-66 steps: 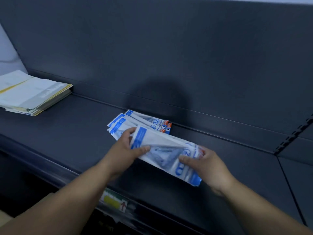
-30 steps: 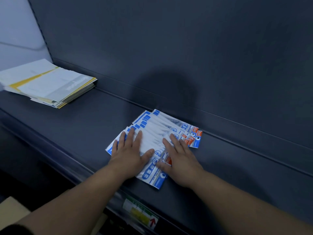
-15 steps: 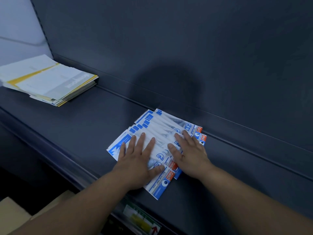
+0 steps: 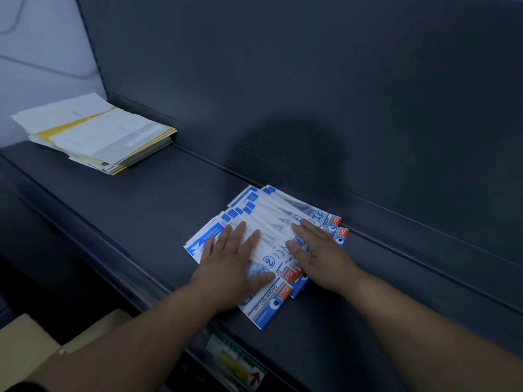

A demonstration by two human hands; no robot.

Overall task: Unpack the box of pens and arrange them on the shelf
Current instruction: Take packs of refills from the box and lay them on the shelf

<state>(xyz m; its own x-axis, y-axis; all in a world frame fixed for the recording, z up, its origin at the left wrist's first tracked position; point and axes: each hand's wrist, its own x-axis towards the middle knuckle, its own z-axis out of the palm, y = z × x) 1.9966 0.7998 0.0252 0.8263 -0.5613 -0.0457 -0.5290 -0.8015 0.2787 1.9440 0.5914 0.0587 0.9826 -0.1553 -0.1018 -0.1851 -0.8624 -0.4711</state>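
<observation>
- Both hands lay flat with fingers straight. The left hand (image 4: 226, 267) pressed the near-left part of the fanned white-and-blue plastic pen packets (image 4: 271, 213), and the right hand (image 4: 322, 258) pressed their right part. Neither gripped anything.
- The packets lay on the dark grey metal shelf (image 4: 147, 199), far corners near its back ledge.
- The step looked like evening out the fan. The next move probably called for sliding packets into line, or fetching more from the brown cardboard box (image 4: 28, 343) below.
- Bare shelf stretched right, and left up to the stack of white-and-yellow papers (image 4: 96, 134). The nearest packet sat close to the front edge.
</observation>
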